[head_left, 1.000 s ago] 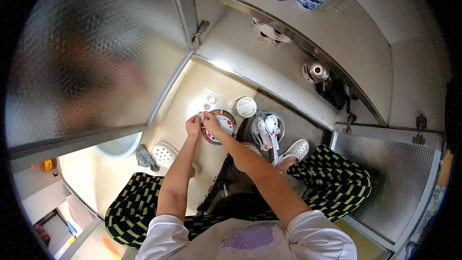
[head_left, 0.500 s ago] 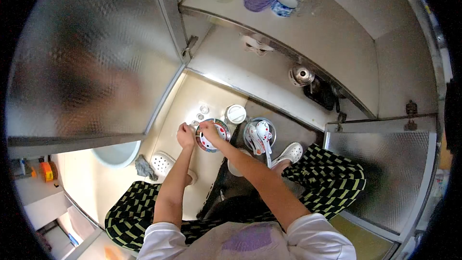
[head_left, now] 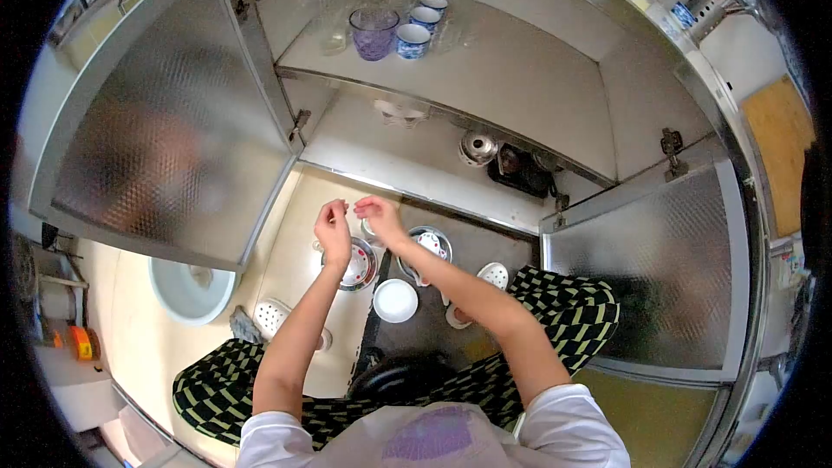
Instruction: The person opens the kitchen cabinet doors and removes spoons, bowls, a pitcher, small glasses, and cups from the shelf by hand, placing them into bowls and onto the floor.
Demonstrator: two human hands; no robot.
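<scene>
Both hands are raised close together above the floor, in front of the open cabinet. My left hand (head_left: pixel 333 227) has its fingers bent towards the thumb; whether anything small is between them is too small to tell. Just to its right, my right hand (head_left: pixel 380 217) has curled fingers pointing left, and its grip is unclear too. Beneath them a patterned plate (head_left: pixel 359 270) with red dots lies on the tiles, partly hidden by my left wrist. A bowl with white spoons (head_left: pixel 430 243) stands behind my right forearm. Nearer to me is a white bowl (head_left: pixel 395 301).
On the cabinet shelf (head_left: pixel 520 61) stand a purple glass (head_left: pixel 374 37) and blue-and-white cups (head_left: pixel 413 41). A metal pot (head_left: pixel 477 148) sits on the lower level. Frosted doors stand open on the left (head_left: pixel 165 130) and right (head_left: pixel 650 269). A pale basin (head_left: pixel 186 288) and grey cloth (head_left: pixel 245 325) lie left.
Both hands have risen from beside the plate towards the cabinet. The view has tilted up, showing more of the shelf and countertop, and the white bowl is now in plain view.
</scene>
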